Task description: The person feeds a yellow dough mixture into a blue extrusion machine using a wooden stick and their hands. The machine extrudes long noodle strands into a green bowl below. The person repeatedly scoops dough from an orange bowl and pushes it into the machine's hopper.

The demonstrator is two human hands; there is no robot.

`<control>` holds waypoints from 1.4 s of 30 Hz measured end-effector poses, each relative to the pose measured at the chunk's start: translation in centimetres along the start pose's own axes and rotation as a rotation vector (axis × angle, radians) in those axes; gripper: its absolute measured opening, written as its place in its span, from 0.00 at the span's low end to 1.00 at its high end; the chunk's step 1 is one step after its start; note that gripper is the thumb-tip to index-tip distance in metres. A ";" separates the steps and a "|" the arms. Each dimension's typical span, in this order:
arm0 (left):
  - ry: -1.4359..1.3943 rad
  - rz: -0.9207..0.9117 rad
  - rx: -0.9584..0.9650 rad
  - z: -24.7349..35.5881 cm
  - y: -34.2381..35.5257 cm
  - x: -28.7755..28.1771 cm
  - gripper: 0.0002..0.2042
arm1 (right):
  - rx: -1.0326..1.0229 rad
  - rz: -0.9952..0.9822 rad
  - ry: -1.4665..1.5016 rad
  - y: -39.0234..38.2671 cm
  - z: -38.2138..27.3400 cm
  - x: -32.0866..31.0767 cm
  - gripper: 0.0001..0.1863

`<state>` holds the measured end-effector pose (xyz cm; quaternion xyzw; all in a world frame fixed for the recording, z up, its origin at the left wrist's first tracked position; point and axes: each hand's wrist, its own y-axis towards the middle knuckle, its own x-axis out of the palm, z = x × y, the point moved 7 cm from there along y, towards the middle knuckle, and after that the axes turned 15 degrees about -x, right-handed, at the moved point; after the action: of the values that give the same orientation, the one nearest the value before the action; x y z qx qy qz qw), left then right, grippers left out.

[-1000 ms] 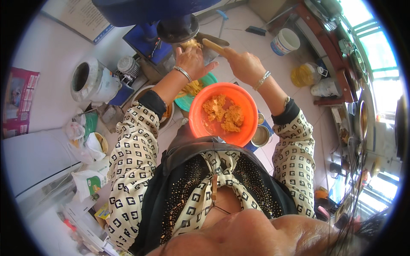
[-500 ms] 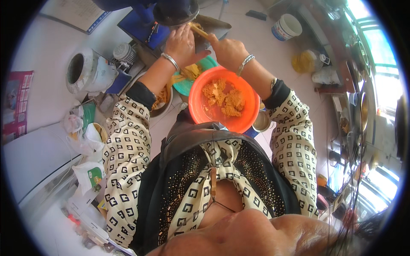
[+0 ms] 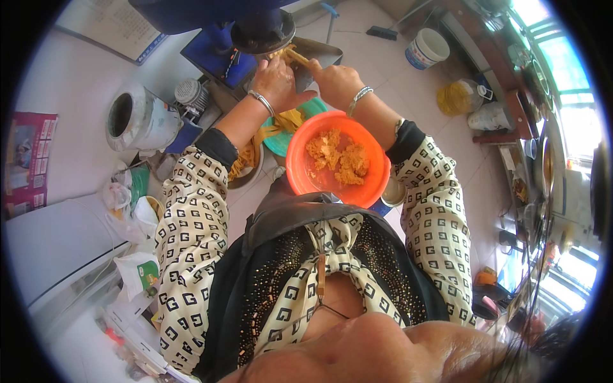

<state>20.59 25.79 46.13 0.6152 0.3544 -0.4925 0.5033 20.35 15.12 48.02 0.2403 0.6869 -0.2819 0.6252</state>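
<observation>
My right hand [image 3: 338, 83] is closed around the end of a tan, stick-like piece [image 3: 298, 57] that slants up toward the machine's round black outlet [image 3: 264, 32]. Yellow strands [image 3: 281, 51] show just below that outlet. My left hand [image 3: 276, 85] is raised beside them, thumb stretched out sideways; its fingertips are partly hidden. Below my hands, an orange-red basin [image 3: 295, 167] holds crumbly orange dough [image 3: 350, 163]. Left of it, a green basin [image 3: 317, 108] holds flat yellow strips [image 3: 287, 120]. Under my left forearm, a metal pot [image 3: 258, 167] holds more yellow strips.
The blue machine body [image 3: 191, 14] overhangs the top. A grey drum [image 3: 148, 121] and a motor [image 3: 189, 93] stand at left. A white bucket [image 3: 429, 48], a jug of yellow liquid [image 3: 456, 96] and a broom head [image 3: 382, 32] are at right. Another metal container [image 3: 394, 193] sits beside the orange-red basin.
The view has shifted slightly, so the basins sit a little lower and to the right. My hands stay under the outlet, the right one still gripping the tan piece.
</observation>
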 end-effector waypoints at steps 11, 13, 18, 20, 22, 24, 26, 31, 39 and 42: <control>-0.054 -0.025 -0.018 0.4 0.3 0.2 0.37 | 0.065 0.079 0.090 0.7 -0.4 0.1 0.30; -0.126 0.086 0.012 0.4 0.3 0.1 0.36 | 0.063 0.067 0.036 1.1 -1.2 0.4 0.28; -0.125 -0.023 0.066 0.3 -0.1 -0.3 0.32 | 0.012 0.115 0.000 -0.8 0.9 -0.9 0.26; -0.286 0.283 0.261 1.1 -2.8 -2.3 0.29 | 0.083 0.184 0.162 -5.7 2.3 -1.5 0.25; -0.430 0.165 0.343 4.3 -7.7 -4.4 0.25 | 0.130 0.363 0.412 -12.2 4.2 -1.5 0.23; -0.631 -0.100 0.361 6.9 -11.1 -1.5 0.23 | 0.315 0.419 0.499 -17.3 5.2 1.0 0.17; -0.666 -0.473 0.194 7.8 -14.4 8.8 0.21 | 0.470 0.369 0.570 -21.6 5.6 6.1 0.10; -0.405 -0.767 -0.166 7.2 -15.5 29.2 0.34 | 0.749 0.370 0.570 -28.7 2.4 18.9 0.04; -0.285 -0.885 -0.596 9.5 -13.5 32.5 0.45 | 0.765 0.493 0.172 -30.7 -2.8 20.0 0.17; -0.547 -0.746 -0.596 8.6 -13.2 33.4 0.29 | 0.701 0.558 0.227 -30.5 -3.2 20.3 0.17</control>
<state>14.93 18.68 10.32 0.1284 0.5289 -0.6578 0.5207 -4.86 -5.32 30.65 0.6422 0.5234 -0.2902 0.4789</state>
